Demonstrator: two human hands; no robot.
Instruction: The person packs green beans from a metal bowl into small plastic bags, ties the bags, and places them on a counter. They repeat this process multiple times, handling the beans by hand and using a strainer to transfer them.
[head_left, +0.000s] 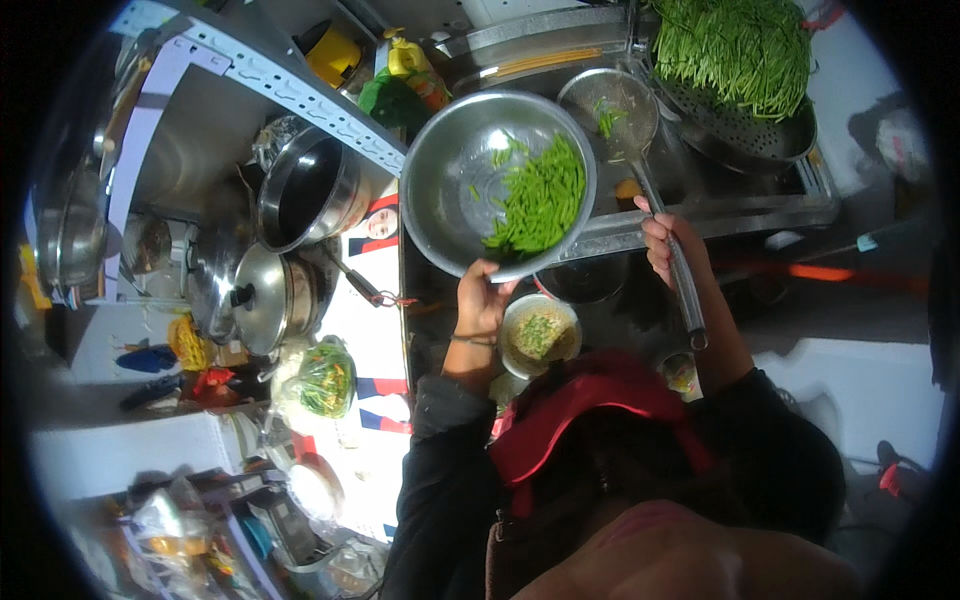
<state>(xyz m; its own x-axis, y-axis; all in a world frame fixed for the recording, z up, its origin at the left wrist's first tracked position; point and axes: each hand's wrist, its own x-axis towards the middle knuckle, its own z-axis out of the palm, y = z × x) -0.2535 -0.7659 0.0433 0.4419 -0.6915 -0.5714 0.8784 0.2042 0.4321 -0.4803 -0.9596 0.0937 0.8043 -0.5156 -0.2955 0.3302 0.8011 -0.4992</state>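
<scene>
My left hand (484, 300) grips the near rim of a large stainless steel bowl (450, 187), its thumb over the edge. Cut green beans or similar green vegetable pieces (544, 199) lie in the bowl's right half. In my right hand (667, 244) is the metal handle of a round mesh strainer (630, 112); a few green pieces (610, 118) cling in its mesh. The strainer is held just right of the bowl, over the sink (690, 199). Below the bowl stands a smaller bowl (511, 356) with chopped food in it.
A perforated metal colander (799, 139) with a heap of long green stems (739, 56) stands at the upper right. On the left are a metal shelf frame (300, 82), a deep steel pot (266, 214), a lidded pot (262, 300) and a plastic bag of vegetables (326, 379).
</scene>
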